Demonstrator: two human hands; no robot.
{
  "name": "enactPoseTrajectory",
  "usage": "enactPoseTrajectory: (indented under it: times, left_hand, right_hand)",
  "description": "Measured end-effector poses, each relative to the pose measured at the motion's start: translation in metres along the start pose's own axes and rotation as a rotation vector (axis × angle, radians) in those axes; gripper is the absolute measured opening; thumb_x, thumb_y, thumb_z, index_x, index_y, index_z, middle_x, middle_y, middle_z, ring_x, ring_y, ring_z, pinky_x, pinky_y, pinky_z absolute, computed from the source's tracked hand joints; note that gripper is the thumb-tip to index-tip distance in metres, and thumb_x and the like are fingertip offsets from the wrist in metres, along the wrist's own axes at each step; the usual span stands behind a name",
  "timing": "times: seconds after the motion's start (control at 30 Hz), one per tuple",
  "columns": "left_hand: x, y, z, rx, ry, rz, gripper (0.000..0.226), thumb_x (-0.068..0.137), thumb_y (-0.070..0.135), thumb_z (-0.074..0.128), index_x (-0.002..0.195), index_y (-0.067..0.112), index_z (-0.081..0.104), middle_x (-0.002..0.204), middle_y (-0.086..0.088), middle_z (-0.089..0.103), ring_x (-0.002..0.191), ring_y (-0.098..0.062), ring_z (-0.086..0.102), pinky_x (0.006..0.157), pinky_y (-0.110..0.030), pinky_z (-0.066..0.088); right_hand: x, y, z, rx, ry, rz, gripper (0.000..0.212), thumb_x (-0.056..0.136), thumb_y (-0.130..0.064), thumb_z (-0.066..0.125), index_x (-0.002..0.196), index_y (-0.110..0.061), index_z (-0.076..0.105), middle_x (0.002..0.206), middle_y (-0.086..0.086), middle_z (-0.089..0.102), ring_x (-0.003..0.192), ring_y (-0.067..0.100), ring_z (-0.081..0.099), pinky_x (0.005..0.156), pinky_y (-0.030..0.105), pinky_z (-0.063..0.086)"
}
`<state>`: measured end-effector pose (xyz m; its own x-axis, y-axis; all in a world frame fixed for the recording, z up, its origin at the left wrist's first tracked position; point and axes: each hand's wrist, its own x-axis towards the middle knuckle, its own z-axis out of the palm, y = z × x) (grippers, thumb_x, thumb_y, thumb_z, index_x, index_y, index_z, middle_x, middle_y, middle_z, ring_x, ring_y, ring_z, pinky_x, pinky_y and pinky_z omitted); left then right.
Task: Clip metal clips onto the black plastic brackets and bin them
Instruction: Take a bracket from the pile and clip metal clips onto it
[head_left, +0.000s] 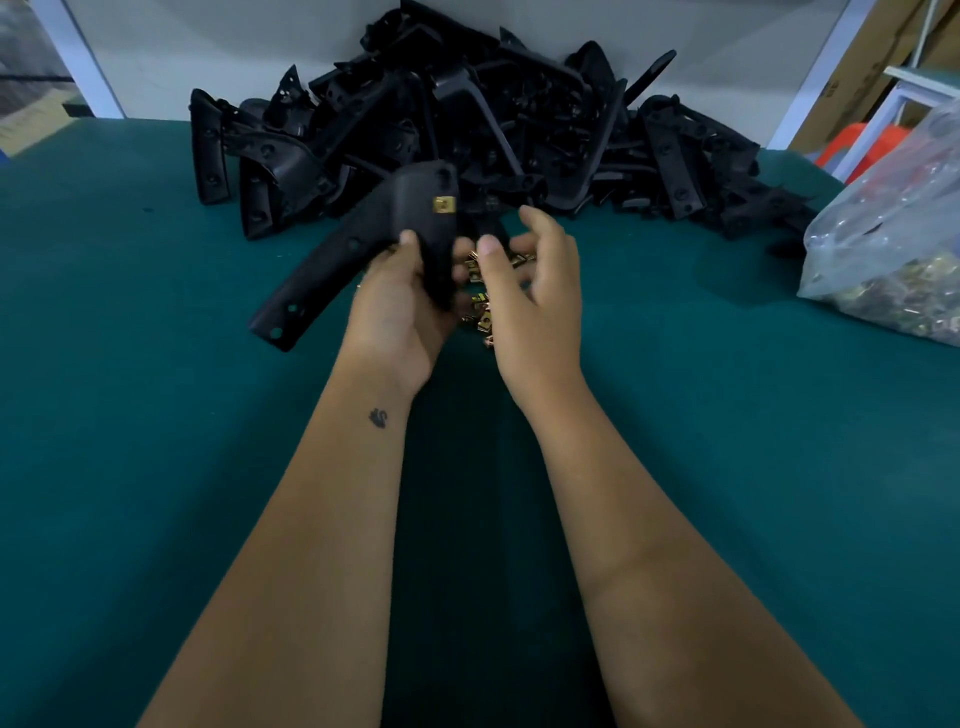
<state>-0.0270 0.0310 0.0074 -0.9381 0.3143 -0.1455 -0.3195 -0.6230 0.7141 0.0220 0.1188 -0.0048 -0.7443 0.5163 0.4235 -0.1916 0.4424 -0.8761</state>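
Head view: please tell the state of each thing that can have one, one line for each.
Held bracket: gripped by left hand, one gold clip fitted.
Right hand: fingers relaxed, holding nothing visible.
Loose clips: scattered on green table.
Bracket pile: heaped.
Plastic bag: lying, holds clips.

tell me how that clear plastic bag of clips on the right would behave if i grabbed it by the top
The bag looks thin and crumpled, so probably floppy. Its clips sit heaped at the bottom, so it would likely sag and feel heavy for its size. The glossy film may be slippery.
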Motion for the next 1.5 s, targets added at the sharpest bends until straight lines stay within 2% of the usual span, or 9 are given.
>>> enactPoseTrajectory:
  times: [0.07, 0.17, 0.4, 0.53, 0.67, 1.03, 1.27, 1.37, 1.5]
  left_hand:
    - [0.003, 0.011, -0.008, -0.063, 0.074, 0.053, 0.033, 0.109, 0.03, 0.029, 0.113, 0.012, 0.056, 0.076, 0.001, 0.067, 0.062, -0.009, 0.051, 0.056, -0.021, 0.043]
    - [0.004, 0.021, -0.019, -0.119, 0.138, 0.12, 0.034, 0.109, 0.032, 0.029, 0.1, 0.014, 0.057, 0.077, 0.002, 0.067, 0.059, -0.008, 0.05, 0.054, -0.018, 0.044]
    - [0.007, 0.018, -0.023, -0.02, 0.275, 0.146, 0.036, 0.109, 0.031, 0.031, 0.105, 0.011, 0.059, 0.074, 0.004, 0.069, 0.055, -0.006, 0.054, 0.053, -0.018, 0.047]
    - [0.01, 0.014, -0.02, 0.009, 0.287, 0.136, 0.035, 0.108, 0.029, 0.032, 0.123, 0.007, 0.056, 0.076, 0.0, 0.069, 0.054, -0.007, 0.055, 0.05, -0.02, 0.046]
    - [0.01, 0.011, -0.018, 0.006, 0.295, 0.134, 0.037, 0.108, 0.028, 0.034, 0.13, 0.005, 0.053, 0.074, -0.001, 0.067, 0.053, -0.008, 0.054, 0.051, -0.021, 0.048]
    - [0.011, 0.015, -0.024, 0.031, 0.422, 0.189, 0.023, 0.102, 0.028, 0.05, 0.12, 0.014, 0.049, 0.071, 0.002, 0.057, 0.053, -0.006, 0.043, 0.043, -0.018, 0.035]
    - [0.01, 0.011, -0.023, 0.151, 0.341, 0.16, 0.033, 0.088, 0.009, 0.066, 0.113, 0.009, 0.043, 0.068, 0.002, 0.052, 0.046, -0.003, 0.044, 0.041, -0.018, 0.033]
    - [0.008, 0.007, -0.019, 0.2, 0.241, 0.143, 0.037, 0.084, 0.001, 0.068, 0.111, 0.006, 0.042, 0.069, 0.0, 0.053, 0.046, -0.004, 0.043, 0.042, -0.018, 0.032]
    - [0.004, 0.003, -0.015, 0.227, 0.118, 0.121, 0.03, 0.085, -0.005, 0.062, 0.106, 0.008, 0.044, 0.09, -0.009, 0.063, 0.053, -0.005, 0.044, 0.045, -0.017, 0.033]
  right_hand:
    - [0.001, 0.002, 0.0, -0.042, -0.003, 0.02, 0.048, 0.094, -0.041, 0.052, 0.138, -0.023, 0.046, 0.116, -0.012, 0.048, 0.091, 0.006, 0.054, 0.077, 0.025, 0.048]
    - [0.002, 0.006, 0.001, -0.219, -0.042, -0.023, 0.038, 0.095, -0.027, 0.056, 0.132, -0.019, 0.052, 0.113, -0.005, 0.053, 0.099, 0.016, 0.055, 0.085, 0.043, 0.051]
    - [-0.007, 0.009, 0.016, -0.745, -0.474, -0.373, 0.044, 0.096, -0.026, 0.052, 0.14, -0.027, 0.051, 0.128, -0.002, 0.055, 0.121, 0.024, 0.04, 0.098, 0.038, 0.026]
    - [-0.005, 0.01, 0.016, -0.861, -0.472, -0.395, 0.029, 0.096, -0.027, 0.053, 0.121, -0.021, 0.065, 0.117, -0.001, 0.059, 0.117, 0.024, 0.042, 0.096, 0.036, 0.024]
    - [-0.003, 0.009, 0.014, -0.787, -0.381, -0.333, 0.013, 0.092, -0.02, 0.06, 0.101, -0.017, 0.069, 0.102, -0.001, 0.064, 0.106, 0.025, 0.047, 0.084, 0.032, 0.023]
    - [0.003, 0.009, 0.008, -0.502, -0.198, -0.107, 0.029, 0.094, -0.001, 0.052, 0.12, -0.011, 0.062, 0.114, 0.008, 0.056, 0.094, 0.028, 0.062, 0.084, 0.045, 0.05]
    - [0.003, 0.006, 0.014, -0.199, -0.124, -0.067, 0.024, 0.085, -0.001, 0.071, 0.107, -0.01, 0.069, 0.106, -0.004, 0.055, 0.089, 0.01, 0.061, 0.078, 0.014, 0.048]
    - [0.006, 0.006, 0.012, 0.032, -0.068, 0.038, 0.017, 0.084, 0.0, 0.072, 0.097, -0.009, 0.072, 0.101, -0.001, 0.064, 0.088, 0.009, 0.066, 0.078, 0.021, 0.054]
    - [0.009, 0.006, 0.007, 0.281, -0.04, 0.176, 0.02, 0.088, 0.0, 0.067, 0.092, -0.018, 0.074, 0.09, -0.003, 0.073, 0.083, 0.002, 0.068, 0.063, 0.012, 0.05]
